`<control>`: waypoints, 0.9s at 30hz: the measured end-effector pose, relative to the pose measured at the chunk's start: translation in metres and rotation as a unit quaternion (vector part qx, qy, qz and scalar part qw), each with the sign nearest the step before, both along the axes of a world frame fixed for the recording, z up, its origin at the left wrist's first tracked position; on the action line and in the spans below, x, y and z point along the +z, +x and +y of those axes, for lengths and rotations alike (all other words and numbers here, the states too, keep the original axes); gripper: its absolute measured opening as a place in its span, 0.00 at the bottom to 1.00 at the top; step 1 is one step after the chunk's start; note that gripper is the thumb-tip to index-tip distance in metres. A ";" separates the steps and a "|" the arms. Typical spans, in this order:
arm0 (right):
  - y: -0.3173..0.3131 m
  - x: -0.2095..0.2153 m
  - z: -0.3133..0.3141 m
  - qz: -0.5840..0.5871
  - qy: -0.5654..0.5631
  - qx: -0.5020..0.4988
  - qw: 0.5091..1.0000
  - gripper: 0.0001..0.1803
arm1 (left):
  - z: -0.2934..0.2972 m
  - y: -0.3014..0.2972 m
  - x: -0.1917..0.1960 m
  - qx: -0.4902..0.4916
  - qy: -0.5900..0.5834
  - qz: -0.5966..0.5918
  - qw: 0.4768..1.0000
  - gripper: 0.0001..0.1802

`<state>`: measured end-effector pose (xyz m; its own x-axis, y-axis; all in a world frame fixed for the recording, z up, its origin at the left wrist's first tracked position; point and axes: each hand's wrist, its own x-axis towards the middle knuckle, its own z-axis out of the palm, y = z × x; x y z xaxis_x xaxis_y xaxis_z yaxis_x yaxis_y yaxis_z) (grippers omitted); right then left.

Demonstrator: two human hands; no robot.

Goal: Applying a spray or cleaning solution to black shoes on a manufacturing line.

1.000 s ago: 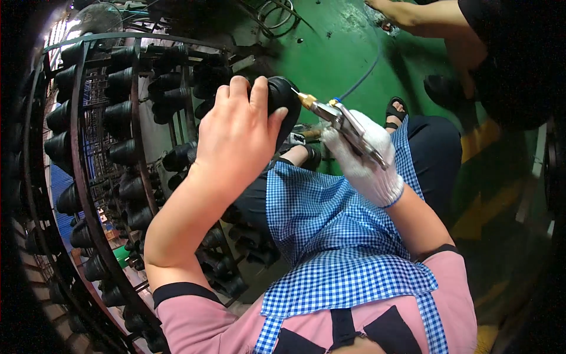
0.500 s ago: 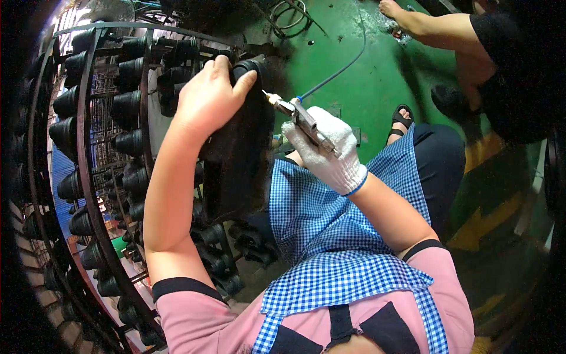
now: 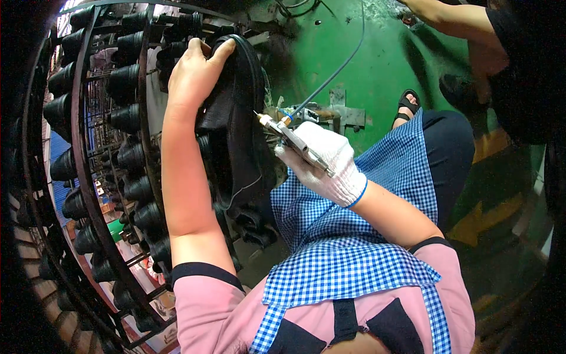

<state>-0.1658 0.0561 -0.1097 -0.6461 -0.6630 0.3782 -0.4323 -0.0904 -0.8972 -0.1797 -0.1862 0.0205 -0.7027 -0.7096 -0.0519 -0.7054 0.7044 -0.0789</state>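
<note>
My bare left hand (image 3: 194, 74) grips the upper end of a black boot (image 3: 233, 112), with the thumb over its rim. The boot hangs down from the hand, its ribbed edge facing right and a loose pale thread on its lower part. A white knit glove covers my right hand (image 3: 330, 159), which is closed around a small metal spray gun (image 3: 298, 141). The gun's thin nozzle points up and left, close to the boot's edge but apart from it. A hose runs up and away from the gun.
On the left stands a tall metal rack (image 3: 88, 147) filled with black boot-like pieces (image 3: 127, 82). Beyond my hands lies a green floor (image 3: 383, 76) with a metal plate (image 3: 348, 115). Another person's arm (image 3: 457, 20) reaches in at the upper right.
My left hand and the boot have moved up, and the boot has turned to show more of its side. The spray gun has shifted slightly left and down.
</note>
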 end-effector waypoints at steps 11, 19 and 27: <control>0.005 0.010 0.023 0.003 0.000 0.045 0.999 0.08 | -0.004 0.000 -0.005 0.017 -0.001 0.027 0.999 0.45; 0.016 0.012 0.050 -0.026 0.017 0.099 0.995 0.11 | -0.015 0.005 -0.008 0.021 -0.006 0.024 0.999 0.47; 0.024 0.012 0.067 -0.042 0.023 0.118 0.992 0.11 | -0.019 0.002 -0.012 0.014 -0.012 0.008 1.000 0.49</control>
<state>-0.1423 0.1234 -0.0982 -0.4985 -0.8150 0.2955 -0.3285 -0.1378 -0.9344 -0.1778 -0.2050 0.0087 -0.6836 -0.7295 -0.0241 -0.7257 0.6828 -0.0848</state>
